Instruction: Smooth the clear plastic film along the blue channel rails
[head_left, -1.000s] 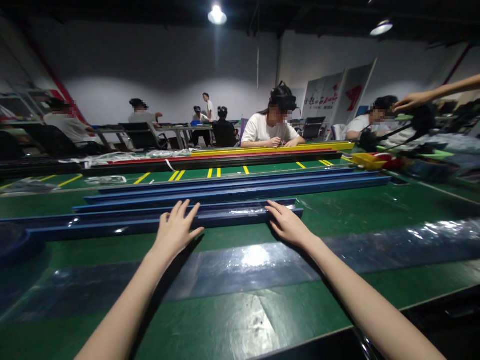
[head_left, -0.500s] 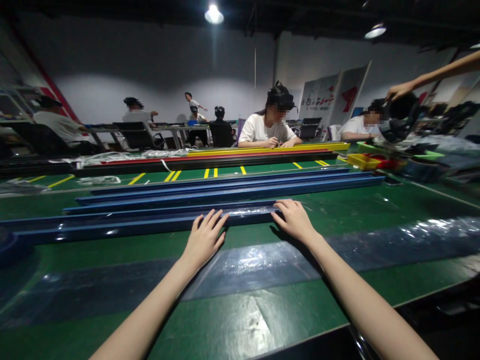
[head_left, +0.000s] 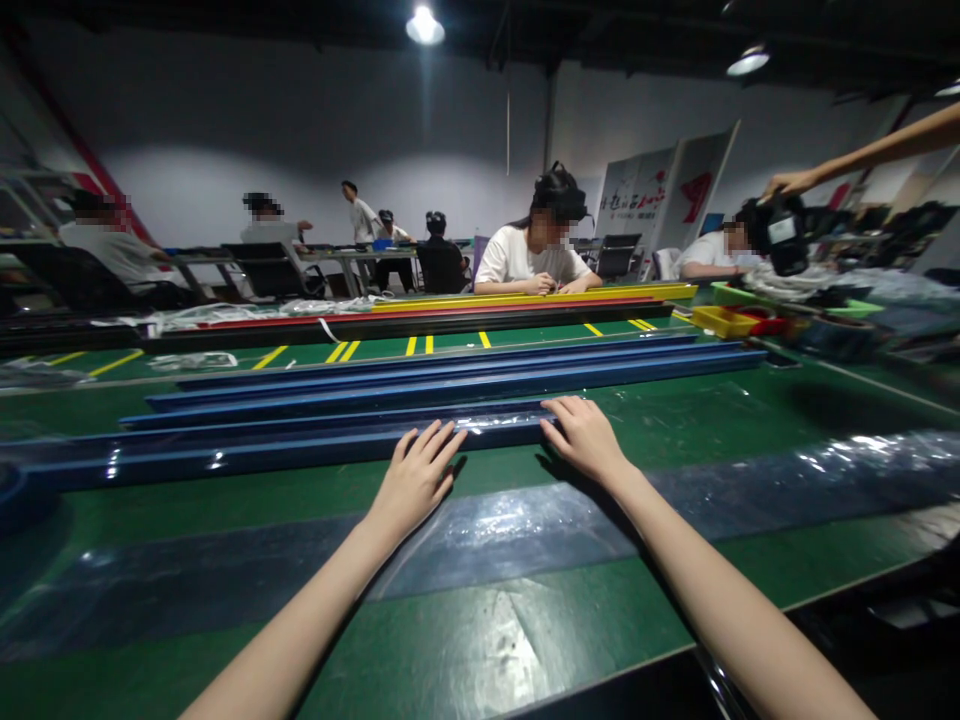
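Counter (head_left: pixel 611 620): green top; near edge slants from 6 o'clock up toward 4 o'clock. Film strip (head_left: pixel 495 540), clear bluish, lies flat across it from 9 to 3 o'clock, passing below both forearms. A band of green separates film from the front blue channel (head_left: pixel 300 455), whose near wall runs from 9 to 12 o'clock.

Hands: left hand (head_left: pixel 418 475) at 11 o'clock, palm down, fingers loosely fanned, tips at the channel's near wall, thumb apart. Right hand (head_left: pixel 589 435) at 1 o'clock, fingers curled over the channel's right-end region and hiding that end; cannot tell whether it pinches. Green surface spreads from there to 3 o'clock.

Blue roll (head_left: pixel 15 490) at 9 o'clock, cut off by the frame. Rear blue channels (head_left: pixel 450 385) run parallel just beyond the front one, a narrow gap between.

Farther, at 12: yellow tape lines (head_left: pixel 411 346), then black rail (head_left: pixel 495 323) and yellow rail (head_left: pixel 540 298). Yellow bin (head_left: pixel 724 321) at 1 o'clock; past it, another person's hand (head_left: pixel 793 183) holds a black object (head_left: pixel 784 240).
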